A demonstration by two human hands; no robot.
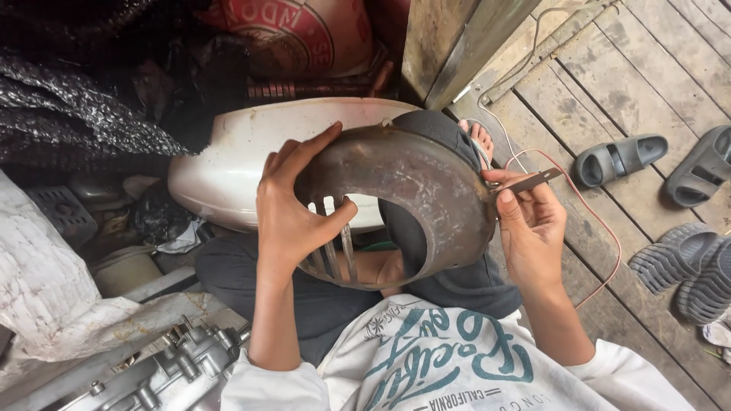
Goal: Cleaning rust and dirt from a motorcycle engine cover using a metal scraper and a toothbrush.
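Observation:
A curved, rusty brown metal shroud (415,190) with several slotted vanes at its lower left sits over my lap. My left hand (293,209) grips its left edge, thumb hooked through the opening and fingers over the top rim. My right hand (529,224) pinches a flat metal bracket tab (533,181) sticking out of the shroud's right edge. Behind the shroud lies a white rounded scooter body panel (228,164).
A thin red wire (601,228) loops across the wooden plank floor (624,84) at right. Grey sandals (620,158) and dark ribbed slippers (689,266) lie there. A grey engine casing (164,373) sits at lower left, black plastic sheeting (68,106) at upper left.

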